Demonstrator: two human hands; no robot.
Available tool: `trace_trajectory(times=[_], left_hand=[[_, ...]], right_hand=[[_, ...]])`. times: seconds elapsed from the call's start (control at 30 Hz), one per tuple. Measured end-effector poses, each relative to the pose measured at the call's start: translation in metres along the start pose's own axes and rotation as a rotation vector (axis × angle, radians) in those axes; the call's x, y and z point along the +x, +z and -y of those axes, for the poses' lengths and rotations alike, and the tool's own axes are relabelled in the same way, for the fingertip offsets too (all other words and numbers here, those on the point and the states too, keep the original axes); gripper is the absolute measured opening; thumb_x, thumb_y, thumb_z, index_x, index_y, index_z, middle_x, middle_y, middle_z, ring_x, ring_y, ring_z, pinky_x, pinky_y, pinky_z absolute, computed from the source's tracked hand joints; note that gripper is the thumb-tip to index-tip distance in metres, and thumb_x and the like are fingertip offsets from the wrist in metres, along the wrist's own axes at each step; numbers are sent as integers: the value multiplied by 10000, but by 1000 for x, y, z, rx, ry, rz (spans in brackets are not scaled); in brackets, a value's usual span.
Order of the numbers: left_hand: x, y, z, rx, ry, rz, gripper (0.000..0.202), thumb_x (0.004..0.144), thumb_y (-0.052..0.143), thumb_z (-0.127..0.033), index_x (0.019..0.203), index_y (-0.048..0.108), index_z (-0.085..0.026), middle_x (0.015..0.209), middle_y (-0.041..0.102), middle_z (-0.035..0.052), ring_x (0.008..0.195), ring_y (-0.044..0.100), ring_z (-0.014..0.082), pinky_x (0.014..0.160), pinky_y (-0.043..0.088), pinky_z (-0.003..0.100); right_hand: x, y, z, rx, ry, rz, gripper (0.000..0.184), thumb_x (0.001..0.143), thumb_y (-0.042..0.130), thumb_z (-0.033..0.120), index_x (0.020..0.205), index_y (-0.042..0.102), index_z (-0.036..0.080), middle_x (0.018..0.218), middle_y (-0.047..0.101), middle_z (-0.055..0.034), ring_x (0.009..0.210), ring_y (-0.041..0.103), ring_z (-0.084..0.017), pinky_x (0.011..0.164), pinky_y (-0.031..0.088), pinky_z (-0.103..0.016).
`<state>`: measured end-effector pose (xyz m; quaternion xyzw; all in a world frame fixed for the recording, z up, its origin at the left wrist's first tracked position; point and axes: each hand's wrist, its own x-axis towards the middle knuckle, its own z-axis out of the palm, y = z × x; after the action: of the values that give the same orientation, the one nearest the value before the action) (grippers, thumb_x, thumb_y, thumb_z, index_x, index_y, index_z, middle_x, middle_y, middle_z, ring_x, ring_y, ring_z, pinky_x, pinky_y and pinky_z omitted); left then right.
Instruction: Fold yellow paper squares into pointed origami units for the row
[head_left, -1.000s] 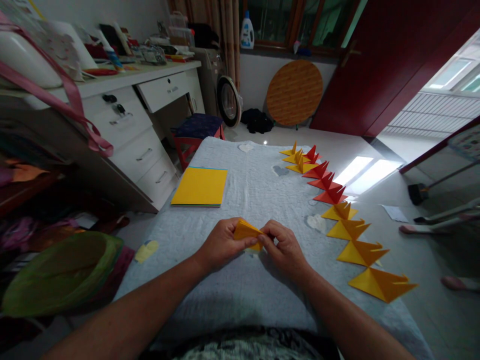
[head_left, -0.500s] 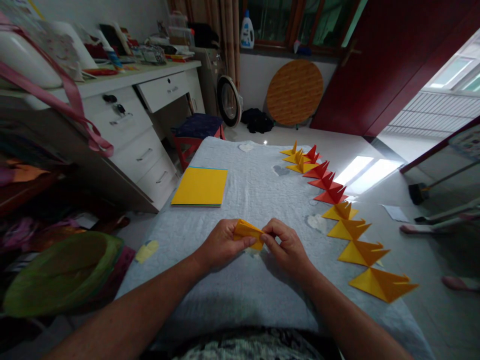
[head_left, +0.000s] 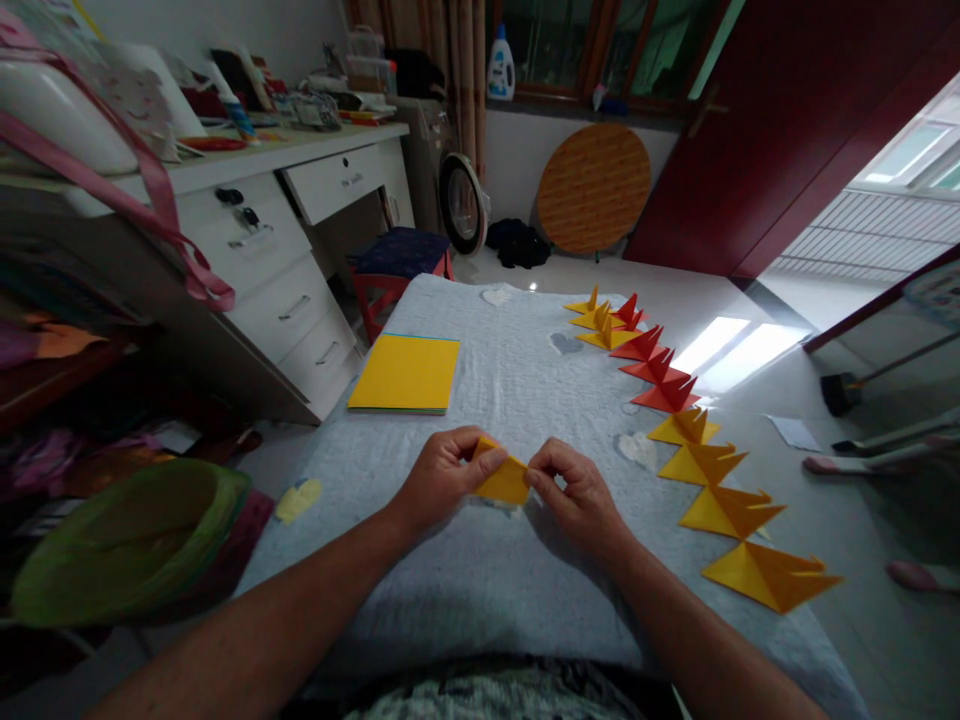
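Observation:
A small folded piece of yellow origami paper (head_left: 504,482) is held between both hands, just above the cloth near the table's front. My left hand (head_left: 444,472) grips its left side, thumb lying across the face and fingers behind. With thumb and forefinger, my right hand (head_left: 568,487) pinches its right corner. Beyond my left hand lies a stack of square paper (head_left: 405,374) with a yellow sheet on top. Down the right side stands a line of folded paper shapes with pointed tips: yellow ones (head_left: 724,508) nearer me, red ones (head_left: 660,370) farther off, and several more yellow behind.
A pale blue cloth with heart patches (head_left: 495,395) covers the table. To the left are a white desk (head_left: 247,240), a dark-topped stool (head_left: 401,252) and a bin with a green liner (head_left: 135,540). A round wooden tabletop (head_left: 594,188) leans by the far wall.
My left thumb and fingers have shifted up over the folded yellow paper, which now shows a flatter, broader face. The right hand keeps its pinch at the corner.

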<state>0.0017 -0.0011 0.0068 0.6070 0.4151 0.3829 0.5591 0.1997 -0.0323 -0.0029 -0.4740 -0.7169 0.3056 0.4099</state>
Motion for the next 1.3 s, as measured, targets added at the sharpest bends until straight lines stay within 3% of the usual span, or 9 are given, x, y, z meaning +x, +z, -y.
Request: trace_trajectory(times=[0.23,0.33,0.43,0.57,0.7,0.77,0.87,1.03,1.3], left_hand=[[-1,-2,-3,-82,-13,-110,426,901,563,-465,601,509,-168,566,407,-42,521,382,87,489,317,215],[2,-3,-1,-160,-4,-133,411,881,598,-476,625,568,-157,574,457,-30,536,404,91,509,348,211],[5,-2,2,-377,-18,-131,411,888,570,-538,832,682,-146,695,589,16,593,490,110,558,417,216],[2,1,4,-511,-93,70,393,821,707,-431,1151,672,-221,994,671,61,810,625,164,742,516,271],[-4,6,6,-315,-30,255,356,784,770,-353,1121,715,-253,1347,561,79,1095,605,232,921,514,336],[-5,9,7,-302,-30,279,320,806,752,-382,1089,723,-236,1342,569,82,1102,610,233,923,516,339],[-3,9,9,-380,-84,292,394,840,712,-430,1148,682,-187,1046,697,92,849,669,200,800,546,347],[3,6,7,-266,-39,93,331,849,699,-409,1052,701,-147,949,721,74,825,649,185,813,520,321],[-1,12,9,14,8,29,291,835,673,-267,1110,639,-179,831,648,5,749,596,142,709,477,250]], right_hand=[[1,0,2,50,34,32,200,918,505,263,739,574,206,703,557,2,682,527,-142,655,398,-278],[0,1,-1,128,94,26,241,935,489,322,726,539,212,688,526,9,657,489,-137,617,380,-268],[0,4,-4,299,201,63,311,944,495,434,726,509,213,652,477,26,609,435,-124,564,351,-249],[0,8,-4,647,392,167,378,903,553,562,767,513,212,601,480,43,533,420,-108,513,340,-233],[0,11,-2,819,498,229,397,812,671,582,919,611,205,714,582,10,569,482,-109,525,381,-229],[-1,12,-2,813,482,294,379,811,677,564,883,629,196,700,580,10,565,481,-103,535,385,-227],[-1,14,-3,712,440,388,370,857,620,515,697,561,187,587,510,29,508,437,-89,504,353,-222],[1,10,-6,630,360,139,151,829,574,326,920,601,208,713,551,18,560,459,-101,514,375,-221],[2,7,-9,505,241,-128,252,812,653,338,1029,585,229,837,621,-14,674,565,-136,563,446,-239]])
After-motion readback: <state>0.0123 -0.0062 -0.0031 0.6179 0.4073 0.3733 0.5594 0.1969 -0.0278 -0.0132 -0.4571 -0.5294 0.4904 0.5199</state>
